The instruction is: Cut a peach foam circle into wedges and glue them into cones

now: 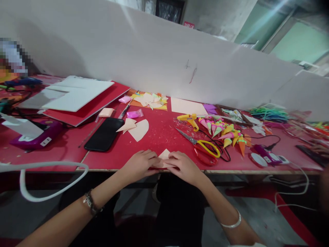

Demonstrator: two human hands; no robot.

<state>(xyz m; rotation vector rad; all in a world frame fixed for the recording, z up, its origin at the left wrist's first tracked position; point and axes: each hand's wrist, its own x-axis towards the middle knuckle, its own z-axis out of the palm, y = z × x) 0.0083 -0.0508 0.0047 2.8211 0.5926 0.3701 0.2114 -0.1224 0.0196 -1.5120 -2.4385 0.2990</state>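
At the front edge of the red table, my left hand and my right hand meet around a cream paper piece. Its pointed top shows between them; the rest is covered by my fingers. Both hands are closed on it, one from each side. Beyond my left hand lie a cream paper quarter-circle and a rolled cream paper cone, partly overlapping. To the right of my right hand are scissors with yellow and red handles, their blades pointing away to the left.
A black phone lies left, near a white board. A yellow glue gun and several coloured cones sit on the right. Purple power strips stand at both sides. A white cable loop hangs at the left edge.
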